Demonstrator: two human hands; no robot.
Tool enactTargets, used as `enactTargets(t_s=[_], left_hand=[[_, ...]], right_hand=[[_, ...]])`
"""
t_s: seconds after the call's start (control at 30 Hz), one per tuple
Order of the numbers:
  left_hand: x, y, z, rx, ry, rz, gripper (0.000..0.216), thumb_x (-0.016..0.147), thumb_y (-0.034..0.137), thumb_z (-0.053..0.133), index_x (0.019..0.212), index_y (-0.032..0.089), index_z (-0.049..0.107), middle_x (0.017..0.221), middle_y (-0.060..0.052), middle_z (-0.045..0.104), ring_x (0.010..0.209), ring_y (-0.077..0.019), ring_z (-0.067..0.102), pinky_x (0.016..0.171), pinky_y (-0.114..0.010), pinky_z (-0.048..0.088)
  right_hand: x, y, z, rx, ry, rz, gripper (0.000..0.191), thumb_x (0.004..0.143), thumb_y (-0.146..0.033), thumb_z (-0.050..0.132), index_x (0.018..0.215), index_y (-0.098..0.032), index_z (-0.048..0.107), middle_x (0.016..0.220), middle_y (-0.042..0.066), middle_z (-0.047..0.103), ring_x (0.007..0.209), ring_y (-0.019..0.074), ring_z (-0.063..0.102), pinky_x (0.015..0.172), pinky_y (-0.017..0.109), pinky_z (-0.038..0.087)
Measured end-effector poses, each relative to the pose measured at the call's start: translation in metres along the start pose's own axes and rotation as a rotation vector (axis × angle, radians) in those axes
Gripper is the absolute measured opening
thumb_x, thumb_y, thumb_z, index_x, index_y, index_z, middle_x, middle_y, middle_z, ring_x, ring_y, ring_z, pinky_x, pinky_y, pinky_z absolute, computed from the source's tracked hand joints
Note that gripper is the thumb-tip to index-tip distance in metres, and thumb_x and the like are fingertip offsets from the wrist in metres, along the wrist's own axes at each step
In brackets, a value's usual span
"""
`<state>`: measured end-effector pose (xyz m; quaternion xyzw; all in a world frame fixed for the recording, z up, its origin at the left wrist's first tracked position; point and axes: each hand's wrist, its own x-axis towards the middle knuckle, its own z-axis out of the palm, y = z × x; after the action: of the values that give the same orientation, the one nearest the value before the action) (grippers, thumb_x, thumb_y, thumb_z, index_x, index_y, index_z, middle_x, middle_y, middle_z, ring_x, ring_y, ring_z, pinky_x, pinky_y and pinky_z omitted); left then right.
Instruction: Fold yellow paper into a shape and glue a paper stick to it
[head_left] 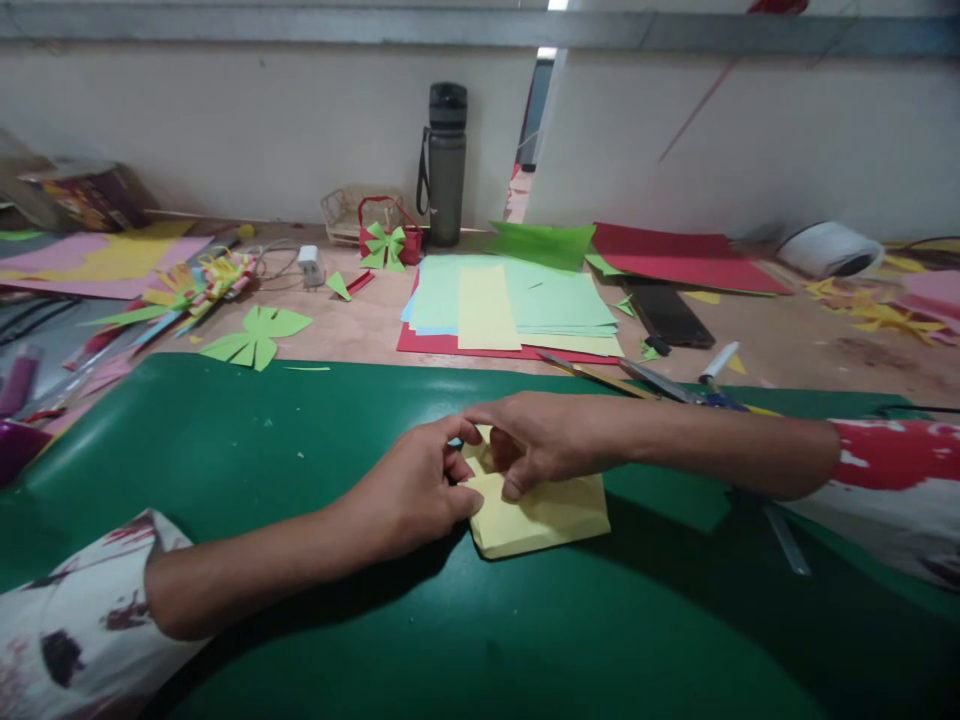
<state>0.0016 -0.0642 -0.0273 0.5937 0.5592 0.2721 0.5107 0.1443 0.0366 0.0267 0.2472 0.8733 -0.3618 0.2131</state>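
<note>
A folded piece of pale yellow paper (547,515), shaped like a small flat packet, lies on the green mat (360,640). My left hand (420,485) pinches its left end between thumb and fingers. From the right, my right hand (540,440) reaches over the paper, its thumb pressed on the top face and its fingers curled at the far left corner. The two hands' fingertips meet there, partly hiding that end of the paper.
Behind the mat lies a stack of pale green sheets (555,300). Scissors (660,380), a phone (667,313) and a white marker (720,362) lie to its right. A dark bottle (448,180) stands by the wall. Green paper cutouts (259,335) lie left, a clear ruler (787,540) right.
</note>
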Motion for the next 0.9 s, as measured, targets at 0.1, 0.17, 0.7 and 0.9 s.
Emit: enactTargets(t_s=[0.1,0.17,0.7,0.9], left_hand=[[-0.003,-0.002,0.002,0.115,0.060,0.094,0.028,0.070,0.011,0.053,0.096,0.019,0.049,0.070,0.006,0.052,0.054,-0.0072,0.048,0.051,-0.020,0.034],[-0.005,-0.002,0.003,0.178,0.089,0.131,0.028,0.071,0.011,0.053,0.098,0.020,0.049,0.071,0.005,0.053,0.058,-0.0086,0.049,0.053,-0.021,0.034],[-0.026,0.011,0.021,1.022,0.252,0.381,0.023,0.089,0.026,0.041,0.101,0.013,0.056,0.107,-0.015,0.060,0.092,-0.0270,0.058,0.072,-0.039,0.048],[-0.050,-0.003,0.047,1.163,0.119,0.635,0.082,0.082,0.066,0.034,0.119,-0.005,0.050,0.126,-0.031,0.049,0.121,-0.0427,0.041,0.096,-0.051,0.037]], right_hand=[[0.000,-0.003,0.004,-0.019,0.019,0.006,0.048,0.065,-0.014,0.068,0.110,-0.014,0.050,0.083,0.003,0.067,0.072,0.0159,0.060,0.055,0.022,0.036],[0.001,-0.004,0.006,-0.019,0.030,-0.017,0.045,0.065,-0.014,0.067,0.107,-0.014,0.051,0.080,0.002,0.066,0.070,0.0153,0.059,0.054,0.021,0.036],[-0.004,-0.009,0.014,-0.212,0.151,-0.100,0.034,0.068,-0.011,0.056,0.102,-0.013,0.055,0.083,0.006,0.066,0.074,0.0169,0.058,0.053,0.022,0.034],[0.000,-0.003,0.019,-0.221,0.179,-0.108,0.042,0.067,-0.012,0.057,0.109,-0.012,0.054,0.082,0.007,0.067,0.071,0.0164,0.059,0.052,0.021,0.033]])
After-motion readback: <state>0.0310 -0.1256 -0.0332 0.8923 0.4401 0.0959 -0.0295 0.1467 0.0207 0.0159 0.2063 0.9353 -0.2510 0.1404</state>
